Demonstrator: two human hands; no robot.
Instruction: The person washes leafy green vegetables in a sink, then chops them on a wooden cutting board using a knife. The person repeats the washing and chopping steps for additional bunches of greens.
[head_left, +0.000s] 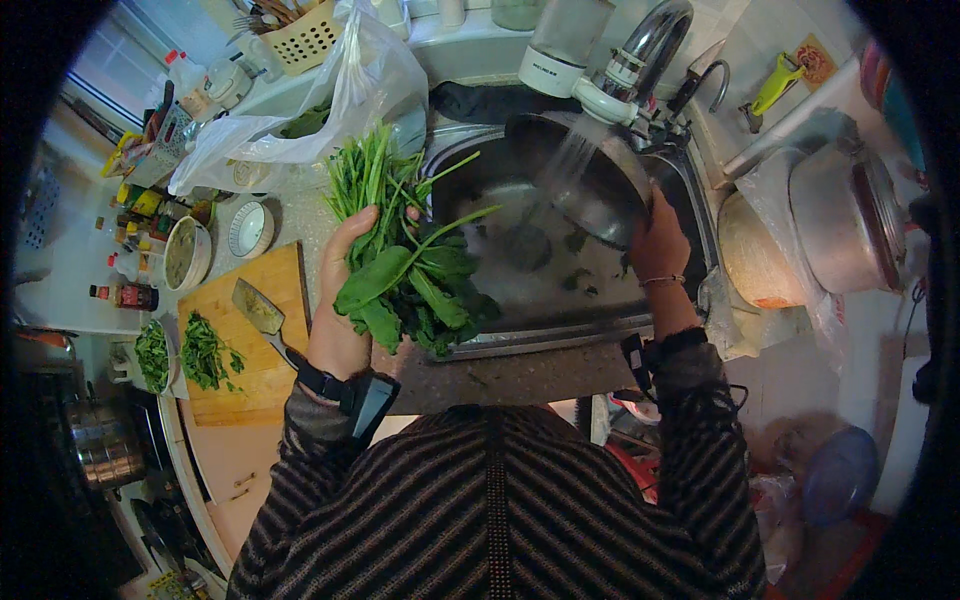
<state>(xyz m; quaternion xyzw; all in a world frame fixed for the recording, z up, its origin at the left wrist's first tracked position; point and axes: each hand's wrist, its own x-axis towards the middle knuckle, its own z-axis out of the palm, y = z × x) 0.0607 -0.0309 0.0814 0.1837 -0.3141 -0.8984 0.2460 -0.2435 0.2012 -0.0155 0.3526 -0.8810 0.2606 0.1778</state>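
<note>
A bunch of leafy greens (405, 277) with long stems is gripped in my left hand (341, 300), at the left rim of the sink. My right hand (660, 236) grips the near right rim of a metal basin (592, 195), which is tilted inside the sink. Water sprays into the basin from the white filter head on the chrome faucet (660, 37). Several loose leaf scraps (581, 281) lie on the floor of the steel sink (510, 300).
A wooden cutting board (262, 360) at left carries a cleaver (259, 307) and chopped greens (206, 352). Behind it stand a white bowl (251, 229) and another bowl (187, 253). A plastic bag (360, 82) sits beyond the greens. Metal pots (832, 217) stand at right.
</note>
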